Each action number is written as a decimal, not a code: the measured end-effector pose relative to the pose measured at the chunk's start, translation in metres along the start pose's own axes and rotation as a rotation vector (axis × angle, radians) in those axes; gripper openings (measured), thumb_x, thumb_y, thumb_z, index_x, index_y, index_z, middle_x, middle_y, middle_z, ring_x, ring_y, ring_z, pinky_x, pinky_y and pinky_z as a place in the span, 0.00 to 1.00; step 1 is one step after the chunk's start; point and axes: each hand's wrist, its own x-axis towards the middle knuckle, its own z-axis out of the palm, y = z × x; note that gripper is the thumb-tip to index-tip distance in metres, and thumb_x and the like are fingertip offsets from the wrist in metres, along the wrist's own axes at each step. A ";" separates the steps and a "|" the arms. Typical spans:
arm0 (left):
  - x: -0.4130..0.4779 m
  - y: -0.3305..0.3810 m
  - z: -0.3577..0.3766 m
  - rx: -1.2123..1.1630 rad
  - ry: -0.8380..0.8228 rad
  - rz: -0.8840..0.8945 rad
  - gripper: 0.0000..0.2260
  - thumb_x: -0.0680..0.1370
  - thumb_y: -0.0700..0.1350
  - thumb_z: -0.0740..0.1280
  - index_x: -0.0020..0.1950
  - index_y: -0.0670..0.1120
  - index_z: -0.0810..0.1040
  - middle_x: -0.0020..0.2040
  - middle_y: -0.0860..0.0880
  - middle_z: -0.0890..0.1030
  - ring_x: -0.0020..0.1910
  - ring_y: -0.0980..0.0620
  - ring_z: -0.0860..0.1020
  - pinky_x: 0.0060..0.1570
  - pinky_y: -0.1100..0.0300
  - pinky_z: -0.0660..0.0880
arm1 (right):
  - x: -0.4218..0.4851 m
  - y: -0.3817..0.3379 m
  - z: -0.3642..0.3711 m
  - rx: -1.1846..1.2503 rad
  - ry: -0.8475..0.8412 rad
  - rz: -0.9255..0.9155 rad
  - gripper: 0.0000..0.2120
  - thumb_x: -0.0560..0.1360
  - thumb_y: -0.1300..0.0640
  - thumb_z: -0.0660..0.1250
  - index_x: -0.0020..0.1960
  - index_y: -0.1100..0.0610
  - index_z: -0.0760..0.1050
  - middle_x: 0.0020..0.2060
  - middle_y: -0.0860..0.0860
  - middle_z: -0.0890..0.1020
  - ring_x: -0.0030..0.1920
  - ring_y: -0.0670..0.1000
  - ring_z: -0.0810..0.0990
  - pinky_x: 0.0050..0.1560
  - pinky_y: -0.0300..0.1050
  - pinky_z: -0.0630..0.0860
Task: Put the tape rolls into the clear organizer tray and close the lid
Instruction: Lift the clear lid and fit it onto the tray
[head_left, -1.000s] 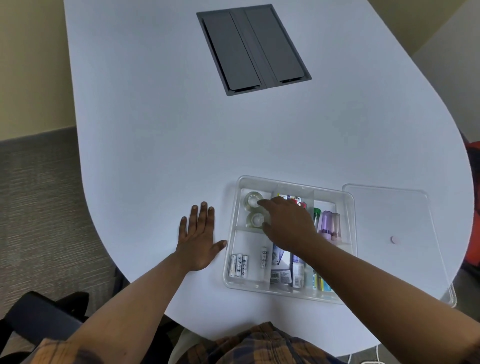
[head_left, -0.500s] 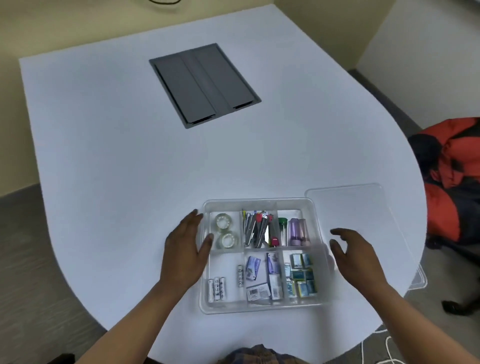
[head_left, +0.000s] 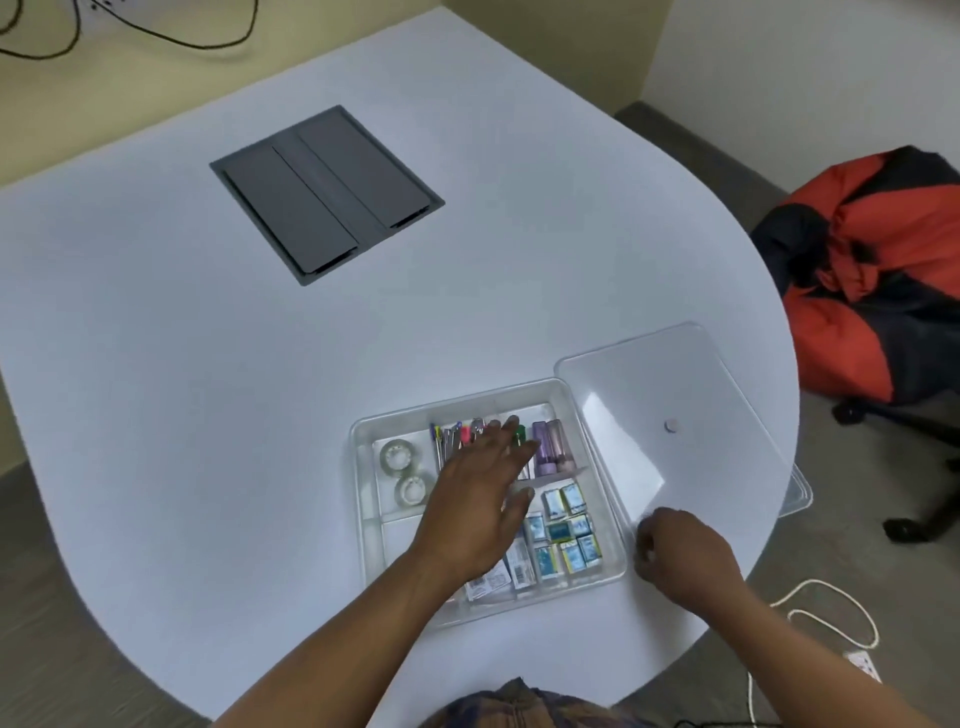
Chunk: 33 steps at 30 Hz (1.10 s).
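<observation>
1. Two tape rolls (head_left: 404, 472) are already in the clear organizer tray (head_left: 618, 540), sitting one behind the other in its far-left compartment. They're clear tape, lying flat.
2. The tray sits near the front edge of the white worktop (head_left: 208, 415), and it's open on top. The other sections hold pens (head_left: 451, 439), a couple of purple tubes (head_left: 550, 449), small blue-and-yellow boxes (head_left: 566, 535) and some paper packets (head_left: 511, 571).
3. The lid (head_left: 670, 421) is off, lying flat on the worktop just right of the tray, its left edge touching or slightly overlapping the tray's right wall. Its right corner pokes out past the edge of the worktop. There's a small round knob (head_left: 671, 426) in the middle of it.
4. The left hand (head_left: 475, 499) is stretched out over the middle of the tray, palm down, fingers (head_left: 506, 441) spread loose and flat, gripping nothing. It's a bit motion-blurred, so I can't say whether it touches the stuff underneath.
5. The right hand (head_left: 680, 556) is at the lid's near corner, right beside the tray's front-right corner. Fingers are curled down toward the lid's edge, but I honestly can't tell if they've got it pinched or are just resting there.
6. Background: a grey flip-cover panel (head_left: 327, 192) set into the worktop further back, and an orange-and-black jacket (head_left: 872, 270) dumped on a chair to the right.
</observation>
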 end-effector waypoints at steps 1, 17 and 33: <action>0.001 0.001 0.000 0.002 -0.004 0.002 0.22 0.79 0.50 0.61 0.74 0.54 0.64 0.78 0.51 0.58 0.77 0.54 0.54 0.75 0.52 0.54 | -0.001 -0.001 0.001 -0.033 0.021 -0.005 0.03 0.67 0.52 0.67 0.39 0.50 0.78 0.37 0.45 0.76 0.40 0.48 0.77 0.35 0.40 0.71; 0.021 0.009 -0.039 -0.184 0.200 -0.161 0.22 0.79 0.43 0.64 0.72 0.53 0.66 0.76 0.55 0.62 0.75 0.57 0.58 0.73 0.59 0.57 | 0.008 0.010 -0.129 0.392 0.869 -0.001 0.10 0.69 0.67 0.68 0.44 0.55 0.74 0.40 0.52 0.82 0.38 0.57 0.79 0.38 0.45 0.70; 0.023 -0.044 -0.145 -0.585 0.630 -0.410 0.13 0.78 0.52 0.65 0.62 0.54 0.75 0.61 0.56 0.79 0.55 0.59 0.77 0.55 0.57 0.72 | -0.004 -0.080 -0.226 0.889 1.043 -0.674 0.14 0.77 0.59 0.69 0.52 0.40 0.74 0.49 0.38 0.83 0.51 0.49 0.84 0.50 0.41 0.81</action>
